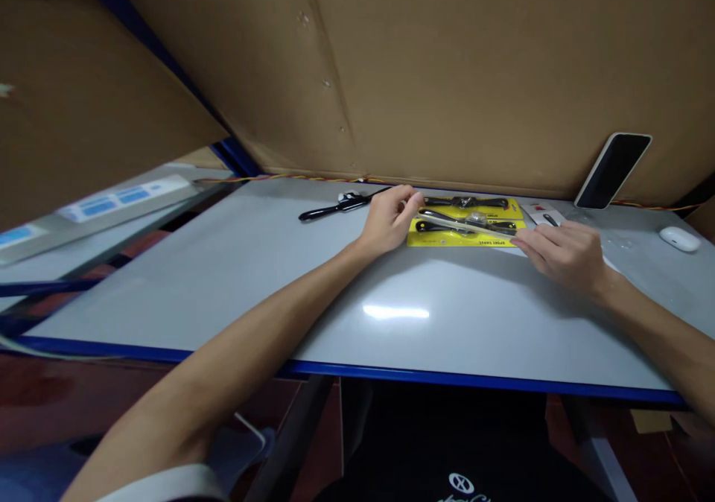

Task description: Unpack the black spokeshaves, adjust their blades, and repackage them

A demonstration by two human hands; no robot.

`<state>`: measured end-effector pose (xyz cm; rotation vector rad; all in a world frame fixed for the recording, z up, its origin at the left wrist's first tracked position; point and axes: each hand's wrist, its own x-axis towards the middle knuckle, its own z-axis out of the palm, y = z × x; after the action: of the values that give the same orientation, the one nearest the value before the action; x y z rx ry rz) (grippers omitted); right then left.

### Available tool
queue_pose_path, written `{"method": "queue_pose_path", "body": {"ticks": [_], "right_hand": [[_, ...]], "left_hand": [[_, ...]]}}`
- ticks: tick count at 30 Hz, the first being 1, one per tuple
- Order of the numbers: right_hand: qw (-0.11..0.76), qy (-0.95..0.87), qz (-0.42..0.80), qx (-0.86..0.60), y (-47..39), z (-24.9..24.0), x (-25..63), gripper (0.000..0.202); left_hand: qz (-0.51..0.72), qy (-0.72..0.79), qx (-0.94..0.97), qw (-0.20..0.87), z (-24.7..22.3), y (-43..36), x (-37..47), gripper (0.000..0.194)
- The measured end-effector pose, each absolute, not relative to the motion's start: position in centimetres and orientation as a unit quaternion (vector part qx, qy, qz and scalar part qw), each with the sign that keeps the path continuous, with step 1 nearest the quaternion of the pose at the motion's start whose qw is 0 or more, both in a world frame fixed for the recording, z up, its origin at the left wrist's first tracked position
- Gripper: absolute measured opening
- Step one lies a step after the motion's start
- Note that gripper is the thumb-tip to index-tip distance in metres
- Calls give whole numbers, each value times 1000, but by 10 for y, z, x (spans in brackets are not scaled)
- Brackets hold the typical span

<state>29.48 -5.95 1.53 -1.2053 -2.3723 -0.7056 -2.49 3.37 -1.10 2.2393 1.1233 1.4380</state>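
The left hand (391, 217) is seen with its fingers curled at the left end of a yellow blister card (466, 232), where the fingertips are pinched at the card's edge; whether a tab of the packaging or only the edge is grasped cannot be made out. The right hand (561, 252) is laid flat and relaxed, its fingertips pressed on the card's lower right corner, nothing being enclosed by it. The card is placed near the far edge of the grey table (223, 278), just before the cardboard wall (447, 70). Two black straps or bands with metal fittings are sealed on it, but the printing is too small to be read and the exact goods cannot be told.

A black cable-like item (335, 208) is partly covered by the left hand, so its right end is hidden. A small white card (541, 214) is half concealed behind the right hand. A phone (613, 170) is leaned against the cardboard, its screen dark. A white earbud case (678, 238) is seen near the right border.

The forearms are cut off by the lower and right borders. The table's near edge is marked by a blue rim (447, 377), and a broad bare stretch of tabletop is left between that rim and the hands. To the left, a second surface with a power strip (117, 200) is blurred.
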Motion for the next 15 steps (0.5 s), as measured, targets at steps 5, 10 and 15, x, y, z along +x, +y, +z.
{"method": "queue_pose_path", "body": {"ticks": [5,10,15], "right_hand": [[212,-803,-274,-485,-45,13,294,37],[172,-768,-295,-542,-42,5,289,34],[117,-778,-248,-566,-39,-8,288,42]], "left_hand": [[504,374,761,165,-20,43,-29,41],[458,438,762,133,-27,52,-32,28],[351,505,779,120,-30,64,-42,29]]}}
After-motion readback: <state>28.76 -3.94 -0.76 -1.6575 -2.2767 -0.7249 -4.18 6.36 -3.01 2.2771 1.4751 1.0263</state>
